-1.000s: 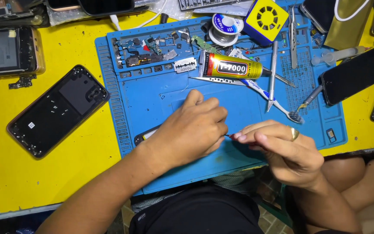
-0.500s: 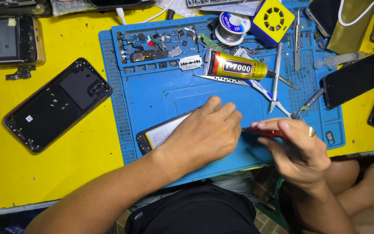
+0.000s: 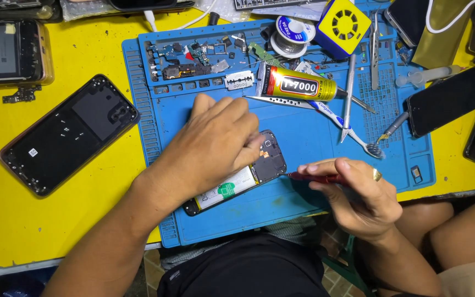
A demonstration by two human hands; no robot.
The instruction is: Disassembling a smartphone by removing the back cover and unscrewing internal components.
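Head view shows your left hand [image 3: 215, 143] pressed flat, fingers loosely spread, on an opened phone [image 3: 243, 176] that lies tilted on the blue work mat [image 3: 303, 203]. Its back is off, with the battery and a dark circuit cover showing. Your right hand [image 3: 358, 192], with a ring on one finger, is closed around a thin red-handled screwdriver [image 3: 314, 177] whose tip meets the phone's right edge. Farther up the mat lie a glue tube [image 3: 298, 86], a toothbrush [image 3: 336, 118], tweezers [image 3: 348, 99], a razor blade [image 3: 239, 81] and a tray of small parts [image 3: 188, 58]. To the left, a black phone back cover [image 3: 67, 135] lies on the yellow tabletop [image 3: 39, 220].
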